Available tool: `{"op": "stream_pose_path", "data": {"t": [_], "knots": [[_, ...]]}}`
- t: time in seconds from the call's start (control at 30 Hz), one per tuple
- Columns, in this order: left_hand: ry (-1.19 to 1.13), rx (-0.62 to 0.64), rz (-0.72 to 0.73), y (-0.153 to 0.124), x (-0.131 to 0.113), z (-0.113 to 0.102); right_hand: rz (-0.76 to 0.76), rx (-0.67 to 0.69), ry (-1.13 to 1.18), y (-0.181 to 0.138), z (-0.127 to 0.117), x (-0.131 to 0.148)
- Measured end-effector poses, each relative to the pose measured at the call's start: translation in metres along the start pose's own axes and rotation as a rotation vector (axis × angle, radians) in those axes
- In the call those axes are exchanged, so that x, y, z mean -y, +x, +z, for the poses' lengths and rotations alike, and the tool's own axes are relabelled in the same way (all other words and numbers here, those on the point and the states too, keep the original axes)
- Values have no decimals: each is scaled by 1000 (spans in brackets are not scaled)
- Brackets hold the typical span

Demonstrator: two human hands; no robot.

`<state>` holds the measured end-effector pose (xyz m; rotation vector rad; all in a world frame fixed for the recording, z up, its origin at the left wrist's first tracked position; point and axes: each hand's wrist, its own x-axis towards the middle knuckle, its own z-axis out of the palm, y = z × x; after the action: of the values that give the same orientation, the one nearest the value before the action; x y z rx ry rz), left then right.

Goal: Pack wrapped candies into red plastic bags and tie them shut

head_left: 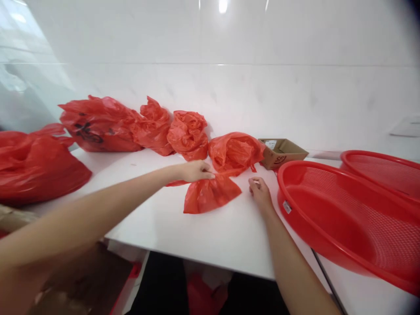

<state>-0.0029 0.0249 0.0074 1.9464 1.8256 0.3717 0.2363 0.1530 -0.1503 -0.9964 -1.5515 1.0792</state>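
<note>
A small red plastic bag point(210, 194) lies on the white table in front of me, its gathered top pointing away. My left hand point(198, 170) is closed on that gathered part, fingers pinched together. To the right of the bag, my right hand point(259, 190) hovers just over the table with its fingers curled in, apart from the bag. Whether something small is in those fingers I cannot make out. Just behind both hands rests a fuller, loosely opened red bag point(234, 151).
Several bulging red bags, among them a tied one point(98, 124) with black writing, line the wall. A low cardboard box point(282, 153) stands behind a large red plastic basket point(328, 210) on the right. A second red basket point(380, 168) is beyond it. The table's front edge is near my legs.
</note>
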Motion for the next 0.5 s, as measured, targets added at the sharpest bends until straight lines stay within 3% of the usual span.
{"op": "stream_pose_path", "data": {"t": [0.17,0.27,0.37,0.5], "knots": [[-574,-262,-235,-118,17,-79,39,31,-73,3,-3,-13],[-764,-510,-465,-201,43,-114,41,23,-167,2,-4,-18],[-792,-689,-754,-288,79,-130,37,29,-266,-1,-4,-18],[-829,-699,-987,-388,132,-121,24,11,-397,-2,-3,-18]]}}
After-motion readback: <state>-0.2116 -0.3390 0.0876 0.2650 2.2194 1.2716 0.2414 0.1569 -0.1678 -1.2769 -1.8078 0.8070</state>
